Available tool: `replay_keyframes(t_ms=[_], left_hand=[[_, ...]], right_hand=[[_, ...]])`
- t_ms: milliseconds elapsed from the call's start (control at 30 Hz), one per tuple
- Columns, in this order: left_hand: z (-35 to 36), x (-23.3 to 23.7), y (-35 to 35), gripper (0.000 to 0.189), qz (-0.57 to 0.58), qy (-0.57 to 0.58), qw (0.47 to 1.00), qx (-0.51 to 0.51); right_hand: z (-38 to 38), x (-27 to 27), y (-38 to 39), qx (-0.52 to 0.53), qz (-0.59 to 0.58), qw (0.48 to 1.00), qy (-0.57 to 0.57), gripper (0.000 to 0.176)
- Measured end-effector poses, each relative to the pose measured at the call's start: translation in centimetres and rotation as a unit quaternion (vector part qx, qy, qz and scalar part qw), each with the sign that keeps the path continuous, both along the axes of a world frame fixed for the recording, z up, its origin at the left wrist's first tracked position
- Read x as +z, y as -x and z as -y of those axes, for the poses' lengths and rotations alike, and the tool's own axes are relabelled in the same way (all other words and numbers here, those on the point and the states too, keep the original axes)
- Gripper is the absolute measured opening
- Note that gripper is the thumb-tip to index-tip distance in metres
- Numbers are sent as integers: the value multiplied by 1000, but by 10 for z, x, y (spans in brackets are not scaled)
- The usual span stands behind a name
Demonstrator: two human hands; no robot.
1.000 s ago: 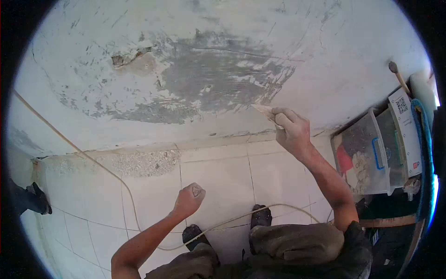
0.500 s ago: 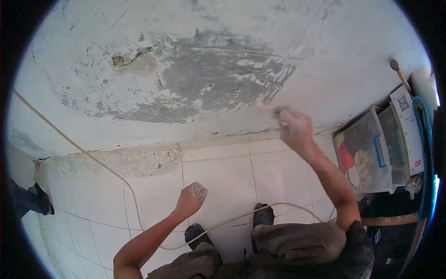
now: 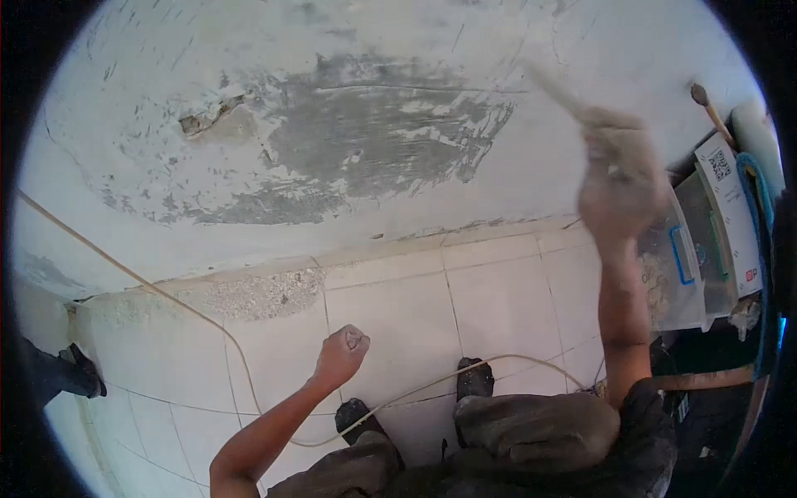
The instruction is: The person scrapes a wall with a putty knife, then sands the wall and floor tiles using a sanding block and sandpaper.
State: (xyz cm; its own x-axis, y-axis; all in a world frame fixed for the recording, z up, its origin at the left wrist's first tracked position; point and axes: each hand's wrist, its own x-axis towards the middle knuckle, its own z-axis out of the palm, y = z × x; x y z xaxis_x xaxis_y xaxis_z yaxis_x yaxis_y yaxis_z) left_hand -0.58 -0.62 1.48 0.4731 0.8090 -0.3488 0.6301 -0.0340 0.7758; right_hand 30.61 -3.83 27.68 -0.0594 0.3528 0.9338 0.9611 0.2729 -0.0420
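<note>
A whitish wall (image 3: pixel 448 191) fills the far side, with a rough grey patch (image 3: pixel 357 133) where its paint is scraped off and a broken hole (image 3: pixel 212 116) at the patch's upper left. My right hand (image 3: pixel 623 174), smeared by motion, is raised in front of the wall to the right of the patch. Its fingers are closed on a long, thin scraper-like tool (image 3: pixel 552 90), whose blurred end points up and left. Over the floor tiles my left hand (image 3: pixel 342 355) is closed in a dusty fist; what lies inside it, if anything, is hidden.
White flakes (image 3: pixel 266 295) litter the tiled floor (image 3: pixel 390 311) along the wall. A pale cable (image 3: pixel 224 324) runs across the floor by my feet. At right stand a clear plastic box (image 3: pixel 685 282) and a brush-like stick (image 3: pixel 710 108). Another person's foot (image 3: pixel 83 369) shows at left.
My right hand has swung up and to the right, away from the patch's lower right edge, with the tool in it. My left hand has stayed in place. The view has shifted slightly.
</note>
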Motion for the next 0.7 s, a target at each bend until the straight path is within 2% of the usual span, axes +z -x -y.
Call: replay_keyframes(t_ms=[67, 100, 167, 200, 233, 267, 367, 433, 467, 533, 567, 600, 633, 667, 700], left_hand=[[-2, -1, 1, 27, 10, -6, 1000, -1], [1, -2, 4, 27, 18, -5, 1000, -1], [0, -4, 4, 27, 11, -8, 1000, 0], [1, -6, 5, 27, -1, -11, 1000, 0], [1, -8, 6, 27, -1, -13, 1000, -1], [2, -10, 7, 27, -4, -8, 1000, -6], [1, -7, 2, 28, -8, 15, 1000, 2], [-5, -5, -1, 28, -5, 26, 999, 19], [-4, -8, 0, 28, 5, 7, 1000, 8], [-1, -8, 0, 28, 13, -10, 1000, -7], [0, -6, -1, 27, 11, -3, 1000, -4], [0, -4, -2, 27, 7, 4, 1000, -3], [0, -3, -3, 27, 6, 1, 1000, -6], [1, -3, -3, 26, 15, -7, 1000, -12], [3, -3, -3, 26, 27, -12, 999, -13]], right_hand=[[8, 23, 4, 7, 34, 993, -113, 7], [11, 23, 5, 5, 34, 993, -111, 7], [15, 25, 3, -142, 15, 989, -28, 15], [3, 12, -15, -63, 21, 995, 68, 19], [-11, -2, -17, -36, 18, 994, 99, 20], [-14, -11, -15, 2, 25, 998, 60, 19], [-4, -3, -14, -6, -10, 994, 111, 12], [12, 18, -8, -64, 17, 998, 13, 16], [18, 29, 1, -61, 18, 998, 14, 16], [26, 42, 17, -12, -194, 980, -53, 19], [17, 38, 2, -12, -51, 998, -22, 19], [0, 27, -20, -12, 91, 996, 9, 19], [-21, 1, -32, -41, 120, 991, 52, 18], [-22, -2, -19, -63, 5, 990, 126, 17], [-21, -2, -19, -61, 4, 991, 122, 17]])
